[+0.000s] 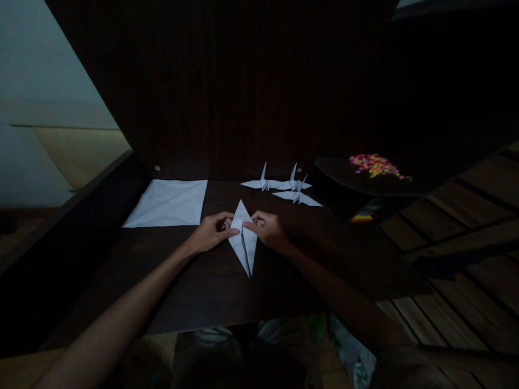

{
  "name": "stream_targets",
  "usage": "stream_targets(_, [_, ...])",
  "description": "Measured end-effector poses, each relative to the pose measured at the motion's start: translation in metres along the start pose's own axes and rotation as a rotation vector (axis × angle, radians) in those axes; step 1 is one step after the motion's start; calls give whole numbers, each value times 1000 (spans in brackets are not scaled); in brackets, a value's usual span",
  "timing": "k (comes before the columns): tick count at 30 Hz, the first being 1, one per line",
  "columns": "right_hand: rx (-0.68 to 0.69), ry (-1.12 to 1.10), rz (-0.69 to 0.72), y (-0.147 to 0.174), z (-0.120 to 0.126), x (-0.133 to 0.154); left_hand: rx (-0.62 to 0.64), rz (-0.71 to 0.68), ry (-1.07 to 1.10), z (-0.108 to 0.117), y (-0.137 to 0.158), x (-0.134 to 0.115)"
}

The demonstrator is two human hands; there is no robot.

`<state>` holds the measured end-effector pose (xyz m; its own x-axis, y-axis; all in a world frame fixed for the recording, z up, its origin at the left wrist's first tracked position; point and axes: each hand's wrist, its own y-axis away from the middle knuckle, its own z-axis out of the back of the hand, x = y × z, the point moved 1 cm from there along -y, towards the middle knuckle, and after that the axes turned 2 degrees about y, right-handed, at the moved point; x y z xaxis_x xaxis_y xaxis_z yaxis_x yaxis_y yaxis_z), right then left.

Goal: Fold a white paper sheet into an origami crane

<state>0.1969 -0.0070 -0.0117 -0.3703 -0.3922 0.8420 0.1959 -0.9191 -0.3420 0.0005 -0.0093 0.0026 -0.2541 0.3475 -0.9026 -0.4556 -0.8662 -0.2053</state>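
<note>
Between my two hands is a white sheet folded into a long diamond, an origami bird base (244, 246), with a slit running down its lower half. My left hand (213, 231) pinches its left corner, thumb on top and fingers curled behind. From the other side my right hand (267, 228) grips the right corner, its thumb pressed on the paper near the middle. Beyond the hands, several folded paper cranes (297, 198) stand close together on the dark desk (190, 297). A creased white paper square (170, 202) lies flat to the left.
On a raised dark shelf (340, 175) at the right sits a pile of small pink, red and yellow pieces (377, 165). The desk has a tall back panel (227, 86) and a raised left side board (73, 237). Wooden slats (466, 216) show at the right.
</note>
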Motion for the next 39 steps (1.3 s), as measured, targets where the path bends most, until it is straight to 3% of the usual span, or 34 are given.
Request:
stream_targets(5, [20,-23,-35,-1,-2,-5,12,-13,-77,-1,0,7])
stream_targets(9, [133,-37,-49,-2,1,-6,-7,-50,-250,-4,0,6])
stream_targets(14, [280,129,89,-2,8,-3,10,-86,-383,0,0,4])
stream_targets(20, [317,245,142,-3,11,3,98,-123,-389,8,1,1])
stream_targets(29, [303,238,150,-2,8,1,30,-73,-365,5,0,7])
stream_targets(35, [312,258,152,-3,8,1,64,-96,-333,3,1,2])
stream_targets(39, [305,232,148,-2,8,0,-4,-104,-330,1,1,4])
